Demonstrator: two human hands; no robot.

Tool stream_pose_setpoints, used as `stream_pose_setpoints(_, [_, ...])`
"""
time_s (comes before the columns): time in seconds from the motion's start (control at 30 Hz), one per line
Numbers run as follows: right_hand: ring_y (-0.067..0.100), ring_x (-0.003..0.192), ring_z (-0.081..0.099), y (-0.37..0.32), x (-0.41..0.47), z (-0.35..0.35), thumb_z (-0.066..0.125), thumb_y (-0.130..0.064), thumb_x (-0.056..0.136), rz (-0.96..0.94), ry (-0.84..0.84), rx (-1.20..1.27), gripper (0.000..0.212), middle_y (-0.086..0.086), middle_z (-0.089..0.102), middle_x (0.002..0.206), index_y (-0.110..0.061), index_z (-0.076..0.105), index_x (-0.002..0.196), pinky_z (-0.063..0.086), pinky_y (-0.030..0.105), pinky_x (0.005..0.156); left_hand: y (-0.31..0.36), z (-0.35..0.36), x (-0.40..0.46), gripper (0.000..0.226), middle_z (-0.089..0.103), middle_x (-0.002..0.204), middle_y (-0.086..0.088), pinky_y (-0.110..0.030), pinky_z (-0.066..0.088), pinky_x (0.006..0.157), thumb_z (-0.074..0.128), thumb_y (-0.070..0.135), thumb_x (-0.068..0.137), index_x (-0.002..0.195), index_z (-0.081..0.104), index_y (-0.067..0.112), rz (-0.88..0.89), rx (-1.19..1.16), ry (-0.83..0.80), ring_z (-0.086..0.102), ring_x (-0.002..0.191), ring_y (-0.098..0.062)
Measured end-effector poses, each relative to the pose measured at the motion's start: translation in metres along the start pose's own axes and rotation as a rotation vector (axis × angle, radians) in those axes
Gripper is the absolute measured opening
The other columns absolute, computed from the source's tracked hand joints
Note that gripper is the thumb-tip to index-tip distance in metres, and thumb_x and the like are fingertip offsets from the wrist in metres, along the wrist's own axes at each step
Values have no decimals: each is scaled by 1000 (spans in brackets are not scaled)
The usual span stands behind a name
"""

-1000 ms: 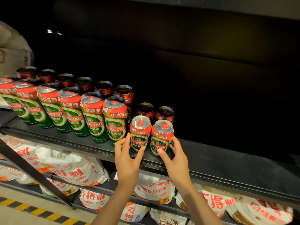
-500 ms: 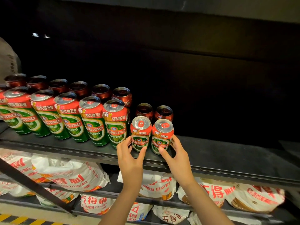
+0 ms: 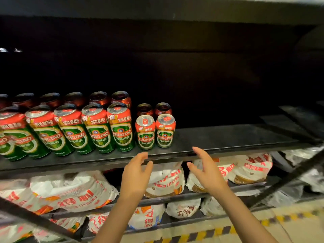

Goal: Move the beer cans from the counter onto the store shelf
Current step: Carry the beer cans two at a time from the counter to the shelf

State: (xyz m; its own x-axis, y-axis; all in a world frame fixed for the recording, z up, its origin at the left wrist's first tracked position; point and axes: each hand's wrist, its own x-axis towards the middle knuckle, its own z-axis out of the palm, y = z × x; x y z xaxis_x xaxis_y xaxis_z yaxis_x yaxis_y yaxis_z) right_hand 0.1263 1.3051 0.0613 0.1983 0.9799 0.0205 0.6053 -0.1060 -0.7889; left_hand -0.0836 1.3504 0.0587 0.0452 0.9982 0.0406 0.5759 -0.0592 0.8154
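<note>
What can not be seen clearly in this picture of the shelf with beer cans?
- Back row cans, head view: labels lost in shadow and behind the front row.
- Leftmost tall can: cut off by the left edge.
- Counter: out of frame, so the cans left cannot be counted.
- White bags below: print blurred, partly behind the left hand and right hand.
</note>
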Motion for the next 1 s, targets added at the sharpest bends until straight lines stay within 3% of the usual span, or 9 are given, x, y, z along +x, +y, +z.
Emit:
stream_pose_setpoints(0.07, [5,128,41,13,-43,-13,55,-32,94,54,11,-17,44,-24,42,131,-32,39,135,37,24,101,5,-6,-20,33,58,126,6,-25,40,96,54,25,93,125,55,22,80,45,-102,52,115,-9])
stream_pose_setpoints(0.13, [6,125,44,28,-91,-21,55,-33,94,152,55,-52,40,-20,46,131,-30,45,133,40,24,100,10,-2,-40,31,59,125,8,-25,41,95,54,25,93,124,57,24,143,84,-218,53,114,-8])
stream_pose_setpoints(0.27, [0,110,48,57,-200,-28,56,-32,94,373,206,-78,36,-16,51,125,-29,51,129,38,8,82,23,34,-87,30,57,121,9,-16,36,88,55,23,93,123,58,19,301,104,-498,52,109,-7])
stream_pose_setpoints(0.33, [4,108,54,69,-263,-29,56,-33,93,501,294,-93,34,-16,52,123,-29,53,126,39,15,84,31,62,-117,32,58,123,5,-21,40,92,56,23,93,124,57,19,362,109,-654,54,111,-10])
stream_pose_setpoints(0.47, [3,103,53,72,-394,-28,58,-34,92,771,540,-33,28,-21,53,116,-32,54,120,36,12,78,59,116,-196,31,57,116,10,-28,43,95,57,25,92,122,57,19,515,104,-967,55,112,-11])
stream_pose_setpoints(0.6, [-1,107,52,58,-513,-16,59,-33,91,979,813,42,24,-19,57,115,-37,53,115,37,3,75,95,149,-291,32,57,117,9,-18,38,90,58,19,91,123,56,19,702,41,-1219,52,107,-4])
stream_pose_setpoints(0.73, [0,109,54,40,-608,0,61,-29,91,1108,1056,105,20,-21,59,111,-39,55,107,39,5,75,121,151,-391,31,57,115,15,-7,37,85,59,21,90,120,57,24,885,-38,-1404,54,108,-2])
stream_pose_setpoints(0.9, [0,112,53,16,-710,16,59,-35,91,1216,1247,199,17,-25,58,111,-42,55,107,38,15,85,136,138,-520,30,59,116,15,-19,41,93,58,23,90,120,57,25,1007,-82,-1592,54,109,-1])
stream_pose_setpoints(1.0, [-1,107,52,-5,-784,27,58,-34,92,1288,1383,237,20,-23,57,112,-39,54,111,36,13,81,135,129,-609,28,60,114,14,-24,44,95,58,21,90,118,58,25,1020,-78,-1709,55,108,-4])
